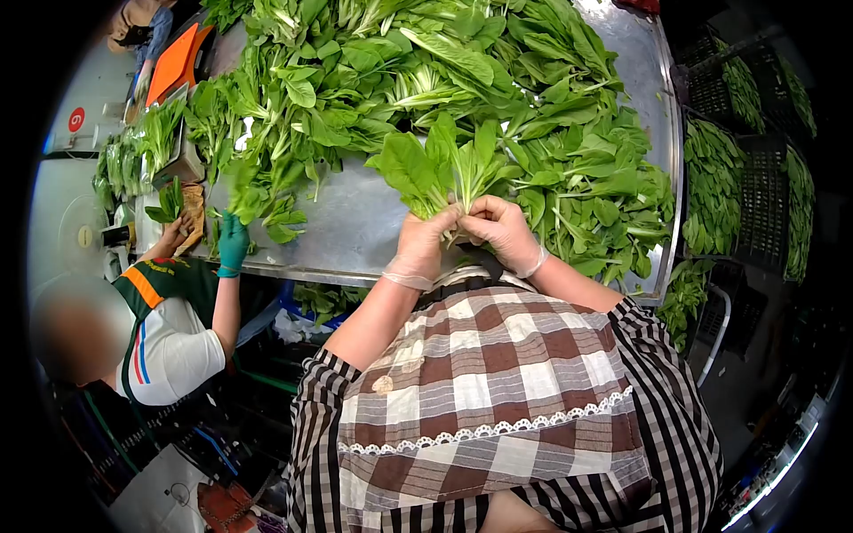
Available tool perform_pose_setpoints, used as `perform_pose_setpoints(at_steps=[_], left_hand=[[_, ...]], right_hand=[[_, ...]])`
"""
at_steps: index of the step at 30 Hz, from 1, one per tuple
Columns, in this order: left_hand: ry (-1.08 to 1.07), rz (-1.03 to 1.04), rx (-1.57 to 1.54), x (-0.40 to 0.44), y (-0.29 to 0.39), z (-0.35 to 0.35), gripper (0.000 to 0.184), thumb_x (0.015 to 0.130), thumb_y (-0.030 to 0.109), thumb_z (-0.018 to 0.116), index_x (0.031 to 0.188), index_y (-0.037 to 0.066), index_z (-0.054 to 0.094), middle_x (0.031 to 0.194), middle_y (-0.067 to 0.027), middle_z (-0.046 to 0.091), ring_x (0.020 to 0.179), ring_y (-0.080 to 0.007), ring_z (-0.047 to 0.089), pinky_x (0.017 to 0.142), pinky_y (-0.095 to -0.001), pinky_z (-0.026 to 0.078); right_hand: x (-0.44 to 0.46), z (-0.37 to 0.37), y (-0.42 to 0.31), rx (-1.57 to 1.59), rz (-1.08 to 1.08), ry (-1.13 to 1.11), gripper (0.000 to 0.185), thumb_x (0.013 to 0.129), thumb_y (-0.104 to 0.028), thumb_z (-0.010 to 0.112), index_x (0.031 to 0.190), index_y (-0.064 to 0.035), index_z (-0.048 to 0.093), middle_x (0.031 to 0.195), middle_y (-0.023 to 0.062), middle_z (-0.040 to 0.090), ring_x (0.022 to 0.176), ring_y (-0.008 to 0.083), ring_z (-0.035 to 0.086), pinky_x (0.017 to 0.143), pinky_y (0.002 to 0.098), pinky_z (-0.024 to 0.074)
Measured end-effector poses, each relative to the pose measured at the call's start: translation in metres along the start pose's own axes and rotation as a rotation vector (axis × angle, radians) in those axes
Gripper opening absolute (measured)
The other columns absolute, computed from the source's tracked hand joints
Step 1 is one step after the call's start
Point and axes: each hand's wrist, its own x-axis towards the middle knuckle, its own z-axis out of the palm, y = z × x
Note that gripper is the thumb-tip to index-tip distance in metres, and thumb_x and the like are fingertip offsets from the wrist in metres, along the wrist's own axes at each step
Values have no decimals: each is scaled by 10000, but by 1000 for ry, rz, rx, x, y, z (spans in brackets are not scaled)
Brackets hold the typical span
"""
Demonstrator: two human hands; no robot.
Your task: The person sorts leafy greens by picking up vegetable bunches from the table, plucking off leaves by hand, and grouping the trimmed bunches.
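Note:
My left hand (421, 244), in a thin clear glove, is closed around the stem ends of a bunch of leafy greens (413, 176). Close beside it, my right hand (506, 233), gloved the same way, pinches the stems of more leafy greens (478, 164). The fingertips of both hands meet at the stem bases, just above the near edge of the metal table (342, 197). Leaves of the two bunches fan upward, side by side and touching. Fingers partly cover the stem ends.
A large heap of loose greens (355, 80) covers much of the table. At left, a co-worker's green-gloved hand (233, 244) holds greens near an orange panel (175, 64). Black crates (762, 200) with greens stand at right. A checked apron (489, 355) covers my front.

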Motion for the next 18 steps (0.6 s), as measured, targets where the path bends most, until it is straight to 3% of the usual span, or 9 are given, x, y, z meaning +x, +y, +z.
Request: perform_pose_setpoints(at_steps=[5,8,12,15,18], left_hand=[[14,16,-7,-2,0,2,274,844,54,693,1103,34,603,960,-18,643,807,-119,598,701,-267,485],[25,26,31,0,-1,1,262,837,57,701,1081,48,605,901,-2,630,745,-103,575,656,-263,471],[92,-6,33,2,-5,-7,251,824,67,723,1047,65,607,849,6,621,702,-96,560,617,-252,450],[320,82,8,-2,2,-3,247,808,40,737,1025,43,619,841,1,614,673,-100,533,605,-261,424],[286,153,-4,-6,5,2,262,817,46,733,1055,41,622,874,-3,627,710,-98,551,630,-253,432]], right_hand=[[-2,7,-13,170,139,35,172,845,-83,723,983,-46,628,858,18,672,699,71,579,643,209,454],[6,-1,3,309,63,53,172,846,-92,726,978,-50,623,842,5,657,708,81,585,654,213,453],[8,0,1,198,-65,128,170,849,-95,723,968,-53,610,830,12,645,715,91,594,663,224,467],[6,1,-5,161,-114,165,162,852,-90,719,956,-54,599,827,19,642,704,92,598,664,231,482],[7,3,-4,150,-97,171,155,855,-77,712,946,-50,590,822,22,641,683,93,601,646,227,490]])
